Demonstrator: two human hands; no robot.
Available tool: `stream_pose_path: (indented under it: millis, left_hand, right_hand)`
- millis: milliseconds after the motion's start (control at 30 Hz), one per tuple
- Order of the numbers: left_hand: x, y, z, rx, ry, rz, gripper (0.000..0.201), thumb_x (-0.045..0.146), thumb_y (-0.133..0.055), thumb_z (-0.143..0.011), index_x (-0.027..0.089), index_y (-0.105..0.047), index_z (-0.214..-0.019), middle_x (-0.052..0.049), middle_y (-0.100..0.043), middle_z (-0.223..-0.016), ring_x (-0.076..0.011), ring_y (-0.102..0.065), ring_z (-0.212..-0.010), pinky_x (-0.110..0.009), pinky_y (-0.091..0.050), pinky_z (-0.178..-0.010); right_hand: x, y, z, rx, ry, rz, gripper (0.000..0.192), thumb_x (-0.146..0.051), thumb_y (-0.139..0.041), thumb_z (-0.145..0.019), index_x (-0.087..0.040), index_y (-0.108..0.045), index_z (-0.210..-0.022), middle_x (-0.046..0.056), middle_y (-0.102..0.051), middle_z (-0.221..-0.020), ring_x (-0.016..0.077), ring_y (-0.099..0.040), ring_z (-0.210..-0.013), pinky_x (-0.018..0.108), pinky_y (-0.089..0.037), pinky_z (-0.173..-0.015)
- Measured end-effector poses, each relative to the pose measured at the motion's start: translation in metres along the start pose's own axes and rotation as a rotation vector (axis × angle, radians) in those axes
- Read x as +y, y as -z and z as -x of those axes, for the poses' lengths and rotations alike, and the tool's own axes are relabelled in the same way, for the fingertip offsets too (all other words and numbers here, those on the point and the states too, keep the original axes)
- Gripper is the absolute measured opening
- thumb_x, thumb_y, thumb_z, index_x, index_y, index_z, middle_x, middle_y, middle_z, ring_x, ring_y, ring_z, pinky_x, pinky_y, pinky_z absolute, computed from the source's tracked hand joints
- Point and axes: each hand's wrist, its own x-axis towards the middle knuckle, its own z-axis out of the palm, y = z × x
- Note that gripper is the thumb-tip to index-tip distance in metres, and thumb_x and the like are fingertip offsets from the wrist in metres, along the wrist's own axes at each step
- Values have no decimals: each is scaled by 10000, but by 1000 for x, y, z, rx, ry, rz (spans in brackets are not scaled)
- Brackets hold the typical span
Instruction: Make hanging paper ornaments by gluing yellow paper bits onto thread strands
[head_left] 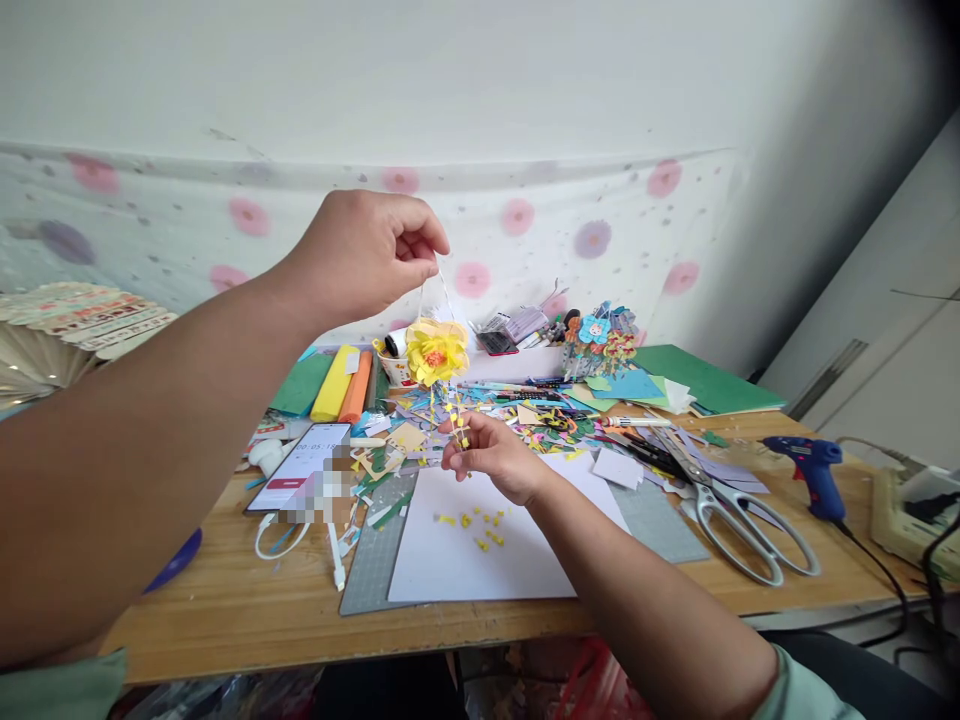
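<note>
Two hands, left hand [367, 255] dangling yellow paper flower [436, 351], strands vertical

A wooden bench [225, 610] stands against a white wall [480, 70]. A pale cloth with pink and purple dots [247, 215] hangs along the wall behind it. On the right is a white cupboard [907, 330]. Soft daylight fills the room.

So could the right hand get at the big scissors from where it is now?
Probably yes. The right hand is busy pinching the strand under the yellow paper flower, but the scissors lie uncovered on the table to its right, with only flat paper scraps between.
</note>
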Motion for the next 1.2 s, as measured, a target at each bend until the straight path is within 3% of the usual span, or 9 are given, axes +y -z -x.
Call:
stream_pose_path:
  millis: [167,267,733,933,1200]
  left_hand:
    - [-1,2,-1,5,-15,-6,166,241,-615,-765,208,-730,-881,-11,-719,-820,-135,-596,-706,-284,-500,-730]
    - [-2,2,-1,4,-28,6,170,230,-612,-768,192,-731,-884,-18,-711,-809,-134,-597,-706,-281,-495,-721]
    - [-4,-8,-5,70,-39,83,146,85,-683,-706,177,-739,-804,10,-677,-688,-114,-554,-615,-272,-447,-651]
    - [-4,-11,-7,60,-18,107,186,42,-694,-671,188,-739,-776,17,-658,-666,-147,-578,-621,-296,-453,-666]
    - [-1,-13,-3,111,43,238,174,48,-713,-677,187,-728,-779,26,-644,-649,-135,-582,-579,-290,-471,-662]
  right_hand:
    - [5,14,5,99,-52,356,278,-194,-735,-605,-201,-637,-865,20,-662,-912,175,-602,-846,350,-461,-818]
    - [3,25,8,175,-46,450,295,-192,-757,-600,-198,-666,-881,48,-650,-1019,207,-593,-947,381,-444,-884]
    - [2,34,12,290,-36,388,270,-239,-718,-636,-181,-683,-897,58,-677,-959,195,-622,-892,348,-475,-833]
    - [-11,33,9,347,56,368,221,-319,-692,-688,-177,-677,-856,42,-667,-908,175,-595,-847,320,-453,-784]
    - [-30,12,3,454,253,246,281,-405,-727,-715,-191,-711,-896,42,-692,-906,184,-593,-850,321,-435,-802]
